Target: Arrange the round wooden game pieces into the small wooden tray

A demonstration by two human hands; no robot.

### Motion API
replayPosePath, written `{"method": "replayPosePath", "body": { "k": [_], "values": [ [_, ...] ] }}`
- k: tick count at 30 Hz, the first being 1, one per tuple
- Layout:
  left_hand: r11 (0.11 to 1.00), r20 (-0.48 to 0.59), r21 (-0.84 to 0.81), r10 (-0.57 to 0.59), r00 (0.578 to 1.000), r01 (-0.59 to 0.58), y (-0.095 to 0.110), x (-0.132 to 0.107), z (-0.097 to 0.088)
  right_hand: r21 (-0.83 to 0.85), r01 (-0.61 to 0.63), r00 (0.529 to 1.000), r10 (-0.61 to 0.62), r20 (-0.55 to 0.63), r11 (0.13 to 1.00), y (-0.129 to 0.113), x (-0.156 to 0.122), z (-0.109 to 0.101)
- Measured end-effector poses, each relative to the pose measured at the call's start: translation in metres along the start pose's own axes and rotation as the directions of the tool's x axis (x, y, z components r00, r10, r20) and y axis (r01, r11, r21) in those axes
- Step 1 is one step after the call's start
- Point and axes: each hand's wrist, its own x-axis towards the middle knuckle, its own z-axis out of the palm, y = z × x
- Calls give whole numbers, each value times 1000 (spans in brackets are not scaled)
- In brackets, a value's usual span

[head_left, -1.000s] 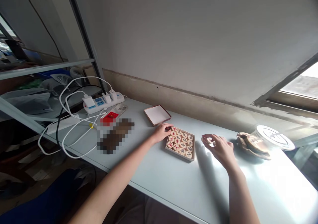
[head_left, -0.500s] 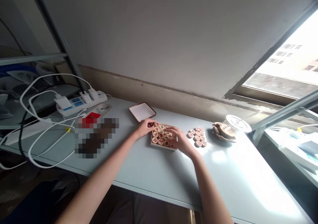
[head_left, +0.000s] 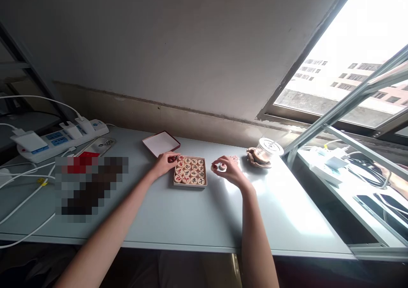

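Observation:
A shallow square box holds rows of round wooden Chinese chess pieces, some with red characters and some with black. My left hand grips its upper left corner, fingers bent over the rim. To the right of the box, my right hand is closed in a pinch at the fingertips, on what looks like one pale chess piece. Through the gap between finger and thumb shows a loose piece. More loose pieces lie behind this hand, which partly hides them.
The box lid lies upside down behind the box. A lidded plastic cup stands by a brown crumpled item at the right. At left are a power strip, white cables, a phone and a pixelated patch.
My right hand has moved from above the box to the loose pieces on its right. The left hand stays at the box corner. The view has swung to the right.

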Motion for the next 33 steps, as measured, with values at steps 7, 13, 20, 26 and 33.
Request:
{"method": "replayPosePath", "body": {
  "k": [7,13,20,26,33],
  "values": [
    [1000,8,-3,-7,1000,7,3,-2,-1,-89,-74,997,71,-42,993,3,-3,0],
    [1000,11,-26,-7,1000,7,4,-3,0,194,217,933,-262,249,957,-51,8,27],
    [999,3,-28,28,1000,-28,6,-5,0,188,160,964,-194,182,969,-66,10,43],
    [998,19,-56,-29,999,30,13,-8,-1,218,159,975,-188,119,963,-64,12,32],
    [995,40,-92,-33,999,37,10,-6,-2,-31,13,997,-10,82,999,3,-8,-3]
  ]
}}
